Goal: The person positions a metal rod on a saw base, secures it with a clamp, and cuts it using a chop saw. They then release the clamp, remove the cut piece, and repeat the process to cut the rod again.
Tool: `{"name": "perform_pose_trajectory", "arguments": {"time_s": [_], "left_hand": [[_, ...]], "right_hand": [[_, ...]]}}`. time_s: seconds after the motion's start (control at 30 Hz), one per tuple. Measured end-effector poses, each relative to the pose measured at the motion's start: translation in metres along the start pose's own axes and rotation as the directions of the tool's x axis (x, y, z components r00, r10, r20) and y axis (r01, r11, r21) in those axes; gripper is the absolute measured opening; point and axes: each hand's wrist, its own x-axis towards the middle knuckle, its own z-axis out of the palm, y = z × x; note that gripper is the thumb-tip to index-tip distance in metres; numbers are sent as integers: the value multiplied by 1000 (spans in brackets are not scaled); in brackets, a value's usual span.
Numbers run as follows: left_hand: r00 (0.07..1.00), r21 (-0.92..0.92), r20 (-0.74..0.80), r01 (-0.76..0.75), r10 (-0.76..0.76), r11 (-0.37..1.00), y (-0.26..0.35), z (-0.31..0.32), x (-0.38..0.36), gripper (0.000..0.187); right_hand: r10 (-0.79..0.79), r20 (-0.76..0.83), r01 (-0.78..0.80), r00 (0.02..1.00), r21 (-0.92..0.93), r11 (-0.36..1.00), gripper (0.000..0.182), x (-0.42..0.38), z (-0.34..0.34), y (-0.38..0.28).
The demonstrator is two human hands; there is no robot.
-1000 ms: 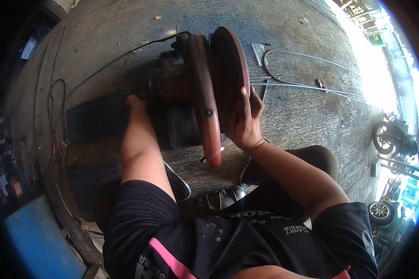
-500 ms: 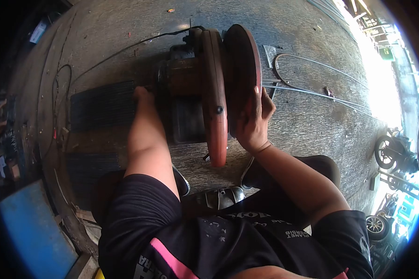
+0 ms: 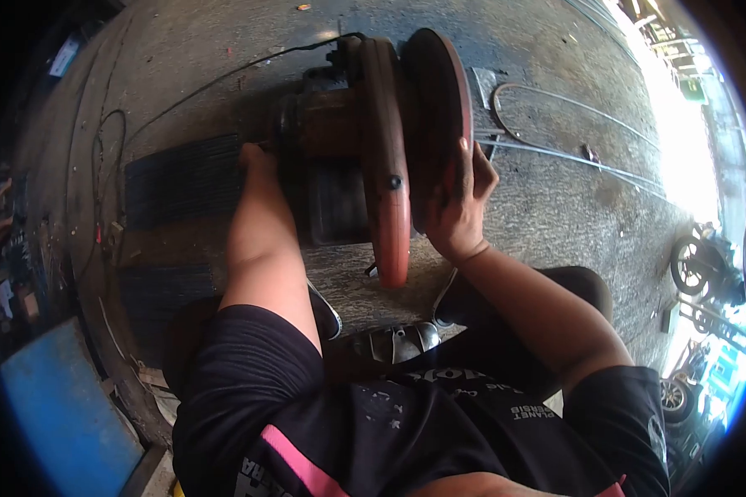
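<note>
A cut-off saw [image 3: 327,124] with a long red handle stands on the floor before me. A trigger shows under the lower end of the handle. On its right side is a large round wheel or guard [image 3: 435,91] with a reddish rim. My right hand [image 3: 462,203] lies against the lower part of this round piece, fingers stretched upward along it, some in shadow. My left hand [image 3: 255,157] is at the machine's left side, curled closed, and the saw's dark body hides what it grips. Thin metal rods [image 3: 547,151] extend to the right from behind the round piece.
A black cable [image 3: 224,87] runs left from the saw. Dark bundled strips [image 3: 182,186] lie on the left, a blue panel [image 3: 70,406] at lower left. A bent rod loop [image 3: 506,103] rests at right, with motorcycles [image 3: 692,265] beyond. A metal part [image 3: 398,341] sits between my feet.
The view has shifted slightly, so the saw and floor items appear a little higher. Both hands keep the same places on the saw.
</note>
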Motion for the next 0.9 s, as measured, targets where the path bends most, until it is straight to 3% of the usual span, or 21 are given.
{"name": "perform_pose_trajectory", "arguments": {"time_s": [0.4, 0.9], "left_hand": [[999, 54, 31, -37, 35, 998, 1, 3, -6, 21], [998, 34, 49, -43, 41, 999, 8, -2, -14, 18]], "right_hand": [[-88, 6, 88, 996, 31, 996, 78, 3, -2, 1], [-24, 9, 24, 1000, 37, 999, 73, 5, -1, 0]]}}
